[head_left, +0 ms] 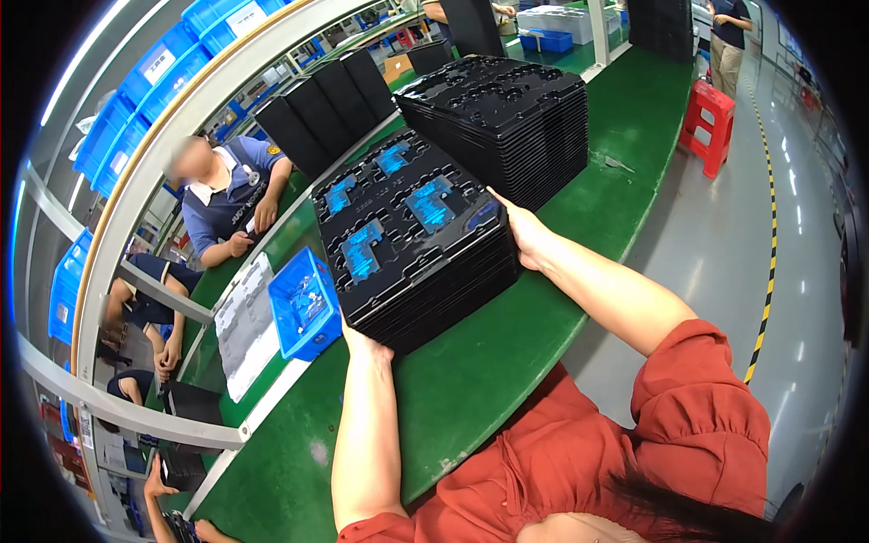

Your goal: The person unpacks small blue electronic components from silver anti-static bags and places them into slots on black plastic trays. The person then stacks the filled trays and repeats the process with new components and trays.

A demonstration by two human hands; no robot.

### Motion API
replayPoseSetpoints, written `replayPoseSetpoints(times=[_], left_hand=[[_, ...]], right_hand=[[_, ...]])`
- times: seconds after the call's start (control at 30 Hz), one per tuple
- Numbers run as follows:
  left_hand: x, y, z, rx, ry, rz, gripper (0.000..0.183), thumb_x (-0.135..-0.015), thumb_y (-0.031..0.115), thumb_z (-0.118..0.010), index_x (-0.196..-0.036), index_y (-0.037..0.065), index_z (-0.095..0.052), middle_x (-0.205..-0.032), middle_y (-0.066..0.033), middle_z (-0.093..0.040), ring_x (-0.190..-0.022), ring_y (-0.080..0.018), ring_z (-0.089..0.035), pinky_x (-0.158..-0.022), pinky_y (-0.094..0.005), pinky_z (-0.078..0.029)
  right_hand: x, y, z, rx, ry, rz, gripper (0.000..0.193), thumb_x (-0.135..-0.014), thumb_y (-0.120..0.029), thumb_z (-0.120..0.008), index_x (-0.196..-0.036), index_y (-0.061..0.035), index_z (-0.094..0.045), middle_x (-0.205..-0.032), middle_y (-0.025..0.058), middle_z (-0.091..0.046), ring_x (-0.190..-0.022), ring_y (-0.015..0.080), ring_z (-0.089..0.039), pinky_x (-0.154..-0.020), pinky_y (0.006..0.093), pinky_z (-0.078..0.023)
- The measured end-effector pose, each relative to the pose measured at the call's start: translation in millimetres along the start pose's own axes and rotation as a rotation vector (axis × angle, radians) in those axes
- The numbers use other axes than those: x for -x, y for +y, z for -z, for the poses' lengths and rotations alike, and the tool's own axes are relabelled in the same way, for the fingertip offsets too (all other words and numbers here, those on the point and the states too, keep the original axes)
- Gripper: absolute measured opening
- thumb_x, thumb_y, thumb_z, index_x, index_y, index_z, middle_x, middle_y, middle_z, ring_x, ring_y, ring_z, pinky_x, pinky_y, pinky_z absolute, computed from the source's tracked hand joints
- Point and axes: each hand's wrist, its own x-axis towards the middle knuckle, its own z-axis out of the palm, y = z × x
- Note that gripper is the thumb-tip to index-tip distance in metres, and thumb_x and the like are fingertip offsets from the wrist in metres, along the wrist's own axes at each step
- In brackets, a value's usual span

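Observation:
A stack of black plastic trays [434,281] sits between my hands over the green table. Several blue, L-shaped pieces [431,204] rest in the recesses of its top tray. My left hand [366,344] holds the stack's near left corner, its fingers mostly hidden behind the side. At the right end, my right hand [525,233] grips the other corner, thumb near the top edge. Just beyond stands a taller stack of black trays [534,136]. Whether the held stack touches the tabletop I cannot tell.
Left of the stack is a blue bin [312,336] with small items inside, beside a grey-white sheet [243,330]. A metal frame [127,412] edges the green table [290,484]. A co-worker [226,195] sits across. A red stool [707,128] stands on the floor at right.

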Motion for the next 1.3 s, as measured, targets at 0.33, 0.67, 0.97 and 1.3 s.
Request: replayPoseSetpoints(times=[0.33,0.67,0.97,1.3], left_hand=[[73,-21,-11,0.054,0.096,0.121,0.057,-0.096,0.053,-0.034,-0.132,0.011,-0.046,-0.131,-0.0099,-0.052,-0.118,-0.0291,-0.050,-0.100,-0.0429,-0.041],[196,-49,-22,0.115,0.182,0.225,0.041,-0.099,0.037,-0.037,-0.130,0.012,-0.046,-0.121,-0.0088,-0.057,-0.107,-0.0259,-0.057,-0.092,-0.0396,-0.049],[214,-63,-68,-0.038,-0.054,0.329,0.058,-0.100,0.050,-0.026,-0.139,0.009,-0.038,-0.136,-0.0108,-0.047,-0.120,-0.0274,-0.048,-0.103,-0.0400,-0.039],[155,-159,-81,-0.360,-0.318,0.049,0.066,-0.101,0.042,-0.021,-0.146,-0.004,-0.008,-0.153,-0.0193,-0.010,-0.143,-0.0276,-0.007,-0.115,-0.0333,-0.007]], right_hand=[[66,4,10,-0.022,0.039,-0.029,0.036,-0.097,-0.035,-0.042,-0.123,-0.0123,-0.055,-0.116,0.0086,-0.061,-0.106,0.0222,-0.058,-0.091,0.0392,-0.048],[181,32,64,-0.095,0.123,0.121,0.031,-0.094,-0.024,-0.048,-0.118,-0.0065,-0.057,-0.107,0.0061,-0.064,-0.095,0.0165,-0.061,-0.085,0.0312,-0.050],[231,9,86,-0.061,0.191,0.217,0.034,-0.092,-0.025,-0.051,-0.115,-0.0013,-0.058,-0.106,0.0109,-0.064,-0.091,0.0212,-0.064,-0.080,0.0348,-0.054],[236,-29,169,0.047,0.301,0.523,0.050,-0.093,-0.041,-0.043,-0.122,-0.0024,-0.055,-0.113,0.0115,-0.062,-0.099,0.0225,-0.061,-0.086,0.0359,-0.051]])
